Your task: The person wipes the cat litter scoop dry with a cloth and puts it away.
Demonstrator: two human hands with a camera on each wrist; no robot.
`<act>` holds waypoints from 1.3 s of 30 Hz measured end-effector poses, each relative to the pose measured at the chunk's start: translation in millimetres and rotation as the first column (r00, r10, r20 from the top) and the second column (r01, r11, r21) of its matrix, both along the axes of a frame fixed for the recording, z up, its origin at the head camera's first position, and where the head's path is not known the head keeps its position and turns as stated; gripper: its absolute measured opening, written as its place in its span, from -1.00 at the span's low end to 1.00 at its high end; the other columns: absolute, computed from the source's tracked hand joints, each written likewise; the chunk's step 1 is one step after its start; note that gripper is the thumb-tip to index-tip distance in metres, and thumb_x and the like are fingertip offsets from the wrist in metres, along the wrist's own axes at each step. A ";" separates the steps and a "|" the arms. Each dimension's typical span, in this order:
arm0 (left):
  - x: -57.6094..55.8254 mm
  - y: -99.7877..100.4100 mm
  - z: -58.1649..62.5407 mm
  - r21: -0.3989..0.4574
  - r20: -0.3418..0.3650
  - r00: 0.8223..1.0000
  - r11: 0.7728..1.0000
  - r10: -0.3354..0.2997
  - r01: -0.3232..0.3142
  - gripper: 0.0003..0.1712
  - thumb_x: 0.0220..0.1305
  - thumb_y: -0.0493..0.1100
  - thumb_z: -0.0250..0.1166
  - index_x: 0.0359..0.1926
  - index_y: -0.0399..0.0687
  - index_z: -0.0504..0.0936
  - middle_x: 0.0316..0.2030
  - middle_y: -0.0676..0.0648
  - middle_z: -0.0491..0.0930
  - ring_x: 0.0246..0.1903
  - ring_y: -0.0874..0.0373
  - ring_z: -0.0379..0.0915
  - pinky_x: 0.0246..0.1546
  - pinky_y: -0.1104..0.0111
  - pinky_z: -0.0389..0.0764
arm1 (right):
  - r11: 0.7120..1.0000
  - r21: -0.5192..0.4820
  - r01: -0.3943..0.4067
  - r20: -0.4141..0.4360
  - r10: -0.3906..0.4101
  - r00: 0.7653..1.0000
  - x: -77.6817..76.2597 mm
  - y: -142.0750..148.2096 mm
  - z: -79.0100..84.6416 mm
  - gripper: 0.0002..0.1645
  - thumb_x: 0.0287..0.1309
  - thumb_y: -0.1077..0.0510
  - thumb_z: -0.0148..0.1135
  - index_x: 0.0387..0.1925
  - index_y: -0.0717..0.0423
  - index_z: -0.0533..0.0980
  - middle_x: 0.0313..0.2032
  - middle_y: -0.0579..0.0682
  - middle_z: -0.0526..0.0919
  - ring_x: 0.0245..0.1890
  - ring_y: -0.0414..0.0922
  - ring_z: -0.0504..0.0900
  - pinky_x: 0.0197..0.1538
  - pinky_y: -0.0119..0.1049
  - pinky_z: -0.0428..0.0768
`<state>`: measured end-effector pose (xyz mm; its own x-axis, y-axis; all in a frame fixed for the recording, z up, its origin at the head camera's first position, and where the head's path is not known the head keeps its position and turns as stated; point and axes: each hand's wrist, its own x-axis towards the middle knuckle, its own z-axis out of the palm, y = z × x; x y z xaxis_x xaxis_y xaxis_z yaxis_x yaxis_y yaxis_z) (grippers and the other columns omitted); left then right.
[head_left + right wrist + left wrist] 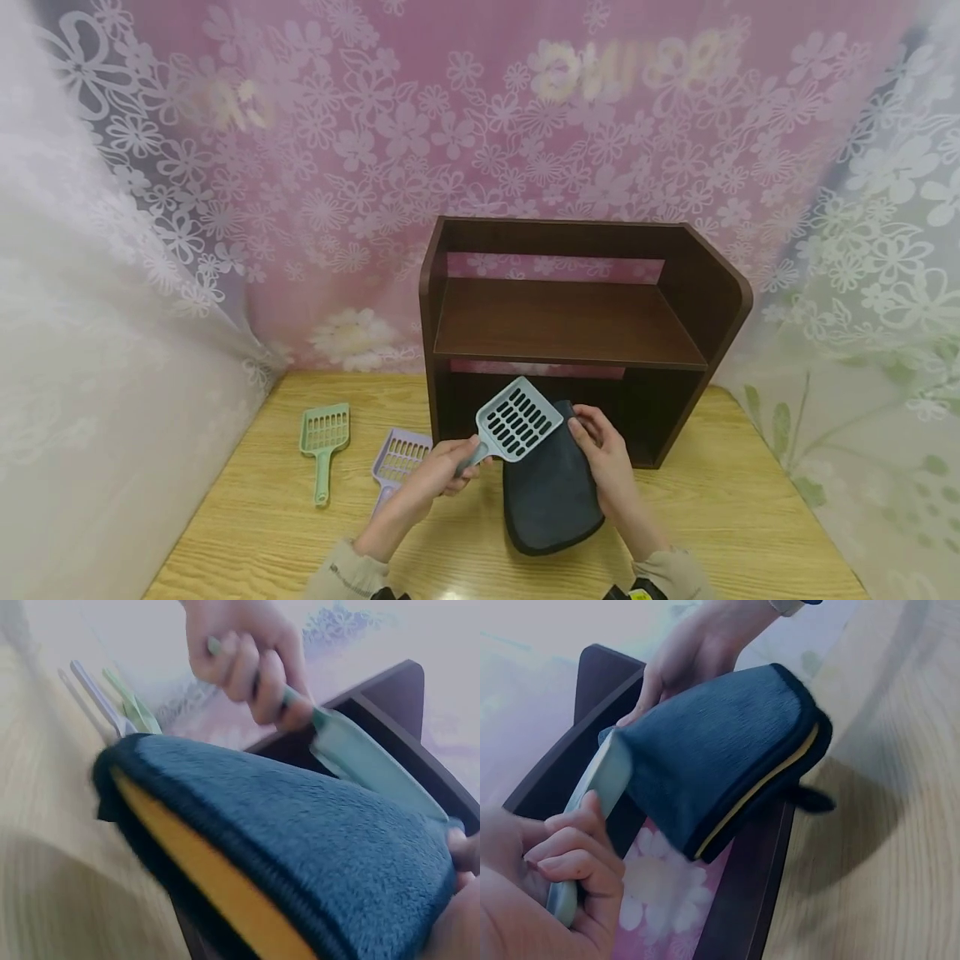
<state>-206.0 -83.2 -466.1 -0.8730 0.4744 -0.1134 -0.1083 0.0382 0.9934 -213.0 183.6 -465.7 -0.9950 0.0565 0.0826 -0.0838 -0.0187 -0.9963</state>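
My left hand (pixel 438 472) grips the handle of a light blue slotted litter scoop (pixel 519 419), its slotted head tilted up in the head view. Pinched by my right hand (pixel 609 460) at the upper right edge is a folded dark blue cloth (pixel 551 496). Black edging and a yellow inner side show on the cloth (pixel 300 825) in the right wrist view. The scoop (pixel 604 776) lies against or just in front of the cloth's upper end; the left wrist view does not settle whether they touch. Both are held above the table.
Left on the wooden table (pixel 247 533) lie a green litter scoop (pixel 322 467) and a purple one (pixel 397 458), partly hidden by my left forearm. A dark brown two-level shelf (pixel 570 321) stands behind my hands. Floral curtains (pixel 480 125) hang at the back and sides.
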 end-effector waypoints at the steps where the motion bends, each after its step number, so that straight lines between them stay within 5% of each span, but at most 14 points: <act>1: 1.0 2.2 0.2 0.010 0.008 1.000 1.000 0.014 -0.014 -0.50 0.65 0.07 -0.11 -0.13 -0.23 0.58 -0.58 0.11 0.24 -0.72 0.33 -0.08 -0.67 0.54 0.05 | 0.999 -0.028 0.021 0.006 -0.021 1.000 1.7 -2.0 -0.5 -0.55 0.49 0.11 0.13 0.26 0.27 0.36 -0.08 -0.24 0.61 -0.10 -0.30 0.61 -0.06 -0.45 0.62; 12: 11.2 34.5 -1.6 0.151 0.080 0.995 0.986 0.056 -0.067 -0.56 0.67 0.07 -0.19 -0.20 -0.15 0.43 -0.59 0.12 0.17 -0.73 0.36 -0.09 -0.69 0.54 0.05 | 0.956 -0.206 0.207 -0.065 -0.225 0.972 14.2 -34.2 -8.1 -0.56 0.50 0.13 0.11 0.27 0.24 0.32 0.01 -0.09 0.52 -0.04 -0.26 0.56 -0.04 -0.49 0.59; 21: 13.6 47.6 7.5 0.212 0.091 0.983 0.961 0.159 -0.175 -0.53 0.67 0.09 -0.21 -0.25 -0.11 0.43 -0.60 0.13 0.19 -0.74 0.36 -0.05 -0.67 0.54 0.08 | 0.962 -0.062 0.264 -0.229 -0.272 0.935 34.5 -62.5 -28.9 -0.66 0.39 0.21 0.26 0.12 0.25 0.46 -0.01 -0.01 0.56 -0.08 -0.22 0.58 -0.09 -0.51 0.57; 28: 14.6 48.1 3.9 0.181 0.105 0.981 0.967 0.163 -0.180 -0.54 0.68 0.05 -0.21 -0.24 -0.15 0.43 -0.60 0.12 0.19 -0.73 0.36 -0.05 -0.68 0.55 0.08 | 0.964 0.007 0.267 -0.301 -0.253 0.920 46.7 -64.9 -39.6 -0.78 0.29 0.27 0.36 -0.05 0.13 0.59 -0.14 0.00 0.63 -0.30 -0.22 0.61 -0.35 -0.40 0.66; 33: 14.8 49.6 1.7 0.156 0.083 0.984 0.973 0.160 -0.172 -0.54 0.67 0.04 -0.20 -0.26 -0.17 0.43 -0.62 0.13 0.17 -0.73 0.36 -0.05 -0.69 0.55 0.08 | 0.950 -0.007 0.311 -0.287 -0.300 0.910 46.4 -64.2 -34.5 -0.77 0.28 0.32 0.34 -0.04 0.20 0.56 -0.14 0.01 0.62 -0.28 -0.27 0.60 -0.32 -0.47 0.63; 39: 18.3 50.8 3.7 0.127 0.069 0.987 0.980 0.144 -0.152 -0.57 0.67 0.02 -0.19 -0.29 -0.14 0.39 -0.62 0.13 0.16 -0.72 0.36 -0.05 -0.69 0.55 0.06 | 0.925 0.004 0.381 -0.322 -0.360 0.876 46.8 -58.2 -9.0 -0.74 0.31 0.35 0.29 -0.01 0.38 0.52 -0.12 0.06 0.60 -0.20 -0.31 0.59 -0.11 -0.57 0.48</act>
<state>-187.7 -32.4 -462.3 -0.9282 0.3548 -0.1122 -0.1620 -0.1136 0.9802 -166.2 125.3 -474.7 -0.8256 0.3996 0.3984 -0.3753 0.1383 -0.9165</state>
